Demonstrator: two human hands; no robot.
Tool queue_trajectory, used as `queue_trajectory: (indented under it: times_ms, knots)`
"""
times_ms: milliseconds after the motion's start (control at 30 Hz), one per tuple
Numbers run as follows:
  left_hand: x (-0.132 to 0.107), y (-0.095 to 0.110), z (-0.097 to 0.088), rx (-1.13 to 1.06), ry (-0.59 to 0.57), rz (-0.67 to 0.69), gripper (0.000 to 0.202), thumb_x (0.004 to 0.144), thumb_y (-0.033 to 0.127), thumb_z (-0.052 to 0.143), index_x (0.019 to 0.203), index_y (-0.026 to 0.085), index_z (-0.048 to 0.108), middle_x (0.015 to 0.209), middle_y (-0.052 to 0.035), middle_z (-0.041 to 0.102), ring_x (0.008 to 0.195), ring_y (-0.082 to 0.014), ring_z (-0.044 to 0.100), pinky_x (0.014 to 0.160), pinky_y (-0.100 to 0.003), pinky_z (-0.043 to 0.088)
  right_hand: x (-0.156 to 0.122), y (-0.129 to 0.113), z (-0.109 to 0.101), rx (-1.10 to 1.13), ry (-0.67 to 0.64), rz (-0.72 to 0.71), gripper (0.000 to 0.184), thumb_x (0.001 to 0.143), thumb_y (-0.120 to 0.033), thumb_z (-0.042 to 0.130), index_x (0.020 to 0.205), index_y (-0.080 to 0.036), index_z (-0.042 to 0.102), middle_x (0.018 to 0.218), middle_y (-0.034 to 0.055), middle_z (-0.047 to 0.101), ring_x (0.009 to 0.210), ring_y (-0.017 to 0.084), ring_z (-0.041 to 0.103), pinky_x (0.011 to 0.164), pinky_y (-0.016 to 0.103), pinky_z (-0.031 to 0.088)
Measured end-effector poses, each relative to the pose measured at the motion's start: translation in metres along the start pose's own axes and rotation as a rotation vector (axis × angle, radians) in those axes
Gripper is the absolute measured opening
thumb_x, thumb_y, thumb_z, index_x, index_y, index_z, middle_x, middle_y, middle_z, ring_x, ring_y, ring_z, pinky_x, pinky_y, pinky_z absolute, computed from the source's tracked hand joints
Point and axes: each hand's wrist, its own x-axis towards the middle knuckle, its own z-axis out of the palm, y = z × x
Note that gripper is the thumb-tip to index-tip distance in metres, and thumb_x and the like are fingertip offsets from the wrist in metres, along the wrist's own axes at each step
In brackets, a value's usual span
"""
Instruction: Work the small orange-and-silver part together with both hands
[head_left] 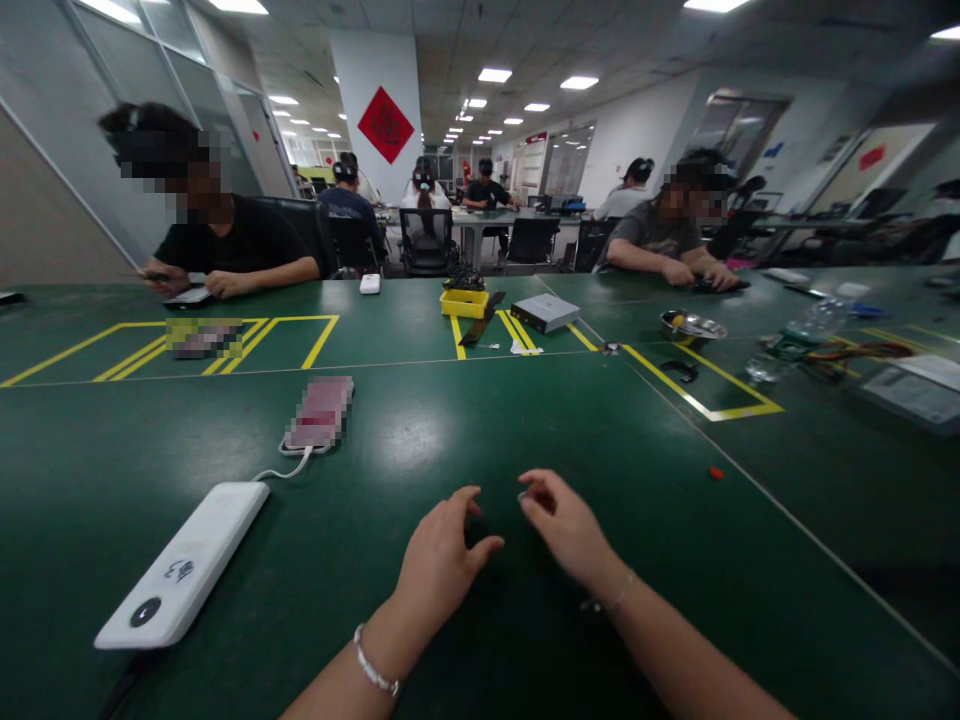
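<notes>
Both my hands rest close together on the green table point(480, 430) near its front edge. My left hand point(442, 555) has its fingers curled round a small dark object that I cannot make out. My right hand point(566, 525) pinches something small and pale between thumb and fingertips. A bead bracelet circles my left wrist. A white power bank point(184, 565) lies to the left, cabled to a phone point(319, 412) further back.
Yellow tape marks boxes on the table. A yellow tray point(465, 302), a grey box point(545, 312), a metal dish point(691, 325) and a water bottle point(802, 335) sit at the back. A small red bit point(716, 472) lies right. Other people sit across the table.
</notes>
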Motion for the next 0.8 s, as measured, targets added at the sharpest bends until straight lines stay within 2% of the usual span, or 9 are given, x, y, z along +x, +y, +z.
queue_trajectory:
  times_ms: [100, 200, 300, 367, 467, 533, 600, 667, 800]
  knots:
    - [-0.003, 0.003, 0.001, -0.074, -0.013, 0.024, 0.040, 0.070, 0.016, 0.055, 0.108, 0.023, 0.044, 0.093, -0.0022, 0.059, 0.083, -0.0182, 0.056, 0.075, -0.033, 0.044, -0.017, -0.023, 0.045, 0.171, -0.090, -0.044, 0.018, 0.073, -0.019, 0.044, 0.090, -0.019, 0.051, 0.080, 0.0004, 0.057, 0.075, 0.012, 0.053, 0.070, 0.025, 0.042]
    - [-0.003, 0.000, 0.000, -0.166, 0.013, 0.045, 0.029, 0.073, 0.011, 0.046, 0.099, 0.023, 0.049, 0.093, -0.0014, 0.058, 0.086, -0.0158, 0.055, 0.077, -0.030, 0.043, -0.016, -0.030, 0.044, 0.097, -0.177, -0.130, 0.019, 0.076, -0.020, 0.042, 0.091, -0.019, 0.053, 0.085, 0.0012, 0.059, 0.078, 0.012, 0.054, 0.072, 0.025, 0.042]
    - [0.002, -0.008, -0.001, -0.264, 0.061, -0.017, 0.024, 0.075, 0.012, 0.043, 0.093, 0.023, 0.053, 0.092, -0.0011, 0.058, 0.084, -0.0151, 0.055, 0.078, -0.031, 0.042, 0.002, -0.016, -0.002, -0.231, -0.132, -0.217, 0.024, 0.077, -0.026, 0.042, 0.096, -0.019, 0.056, 0.091, 0.0034, 0.059, 0.083, 0.014, 0.053, 0.077, 0.029, 0.041]
    - [0.006, -0.013, -0.002, -0.368, 0.075, -0.129, 0.024, 0.075, 0.014, 0.042, 0.095, 0.022, 0.053, 0.092, -0.0014, 0.058, 0.079, -0.0142, 0.056, 0.076, -0.031, 0.043, 0.017, 0.008, -0.048, -0.532, 0.102, -0.175, 0.029, 0.078, -0.028, 0.041, 0.100, -0.017, 0.056, 0.101, 0.0082, 0.056, 0.095, 0.019, 0.049, 0.085, 0.035, 0.037]
    - [0.011, -0.019, -0.002, -0.592, 0.094, -0.256, 0.030, 0.073, 0.013, 0.042, 0.101, 0.021, 0.050, 0.099, -0.0030, 0.058, 0.079, -0.0135, 0.058, 0.075, -0.030, 0.043, 0.032, 0.061, -0.118, -0.913, 0.470, 0.059, 0.043, 0.076, -0.029, 0.041, 0.113, -0.010, 0.049, 0.118, 0.0186, 0.044, 0.112, 0.030, 0.036, 0.091, 0.046, 0.028]
    - [0.014, -0.021, -0.003, -0.776, 0.105, -0.283, 0.033, 0.070, 0.011, 0.045, 0.101, 0.021, 0.047, 0.106, -0.0048, 0.055, 0.085, -0.0147, 0.058, 0.076, -0.030, 0.043, 0.033, 0.097, -0.153, -0.992, 0.518, 0.264, 0.051, 0.077, -0.032, 0.039, 0.121, -0.008, 0.042, 0.123, 0.0223, 0.037, 0.115, 0.034, 0.031, 0.089, 0.049, 0.028]
    - [0.016, -0.022, -0.005, -0.963, 0.117, -0.319, 0.033, 0.066, 0.010, 0.050, 0.097, 0.020, 0.046, 0.108, -0.0059, 0.053, 0.091, -0.0170, 0.058, 0.078, -0.031, 0.043, 0.030, 0.123, -0.174, -0.999, 0.457, 0.401, 0.052, 0.078, -0.034, 0.034, 0.122, -0.007, 0.040, 0.122, 0.0226, 0.039, 0.115, 0.034, 0.033, 0.088, 0.047, 0.030]
    - [0.017, -0.023, -0.008, -1.107, 0.144, -0.372, 0.032, 0.062, 0.009, 0.056, 0.091, 0.019, 0.045, 0.101, -0.0045, 0.054, 0.094, -0.0193, 0.057, 0.079, -0.031, 0.043, 0.027, 0.136, -0.183, -1.005, 0.388, 0.432, 0.049, 0.079, -0.030, 0.031, 0.119, -0.006, 0.045, 0.118, 0.0209, 0.044, 0.112, 0.030, 0.038, 0.089, 0.042, 0.032]
    - [0.017, -0.023, -0.014, -1.221, 0.180, -0.458, 0.031, 0.058, 0.010, 0.063, 0.082, 0.018, 0.045, 0.086, 0.0014, 0.054, 0.096, -0.0205, 0.057, 0.081, -0.029, 0.042, 0.023, 0.134, -0.182, -1.026, 0.360, 0.377, 0.042, 0.074, -0.019, 0.034, 0.109, -0.008, 0.055, 0.111, 0.0182, 0.050, 0.100, 0.028, 0.048, 0.083, 0.039, 0.037]
